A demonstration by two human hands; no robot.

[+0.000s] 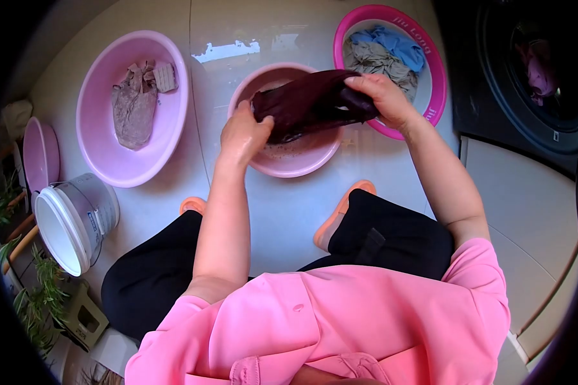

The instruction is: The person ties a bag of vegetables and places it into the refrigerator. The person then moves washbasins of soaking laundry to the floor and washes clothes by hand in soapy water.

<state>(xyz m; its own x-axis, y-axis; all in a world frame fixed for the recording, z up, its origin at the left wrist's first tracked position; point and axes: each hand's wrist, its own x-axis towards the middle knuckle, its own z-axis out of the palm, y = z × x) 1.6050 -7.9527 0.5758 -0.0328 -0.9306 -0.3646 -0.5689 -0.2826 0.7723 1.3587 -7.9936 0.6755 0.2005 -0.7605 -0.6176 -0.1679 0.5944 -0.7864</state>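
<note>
A dark maroon garment (305,99) is stretched between my hands above a pink basin (295,168). My left hand (245,133) grips its left end, thumb on top. On the right, my right hand (384,99) is closed around the other end, higher and farther from me. The cloth looks wet and partly hides the basin, where some cloudy liquid shows. What kind of garment it is I cannot make out.
Left stands a larger pink basin (91,138) with a greyish garment (135,112). A magenta-rimmed basin (438,70) at the back right holds blue and khaki clothes (382,61). A white bucket (77,215) lies tilted at left; a dark front-loading washing machine (494,83) is at right.
</note>
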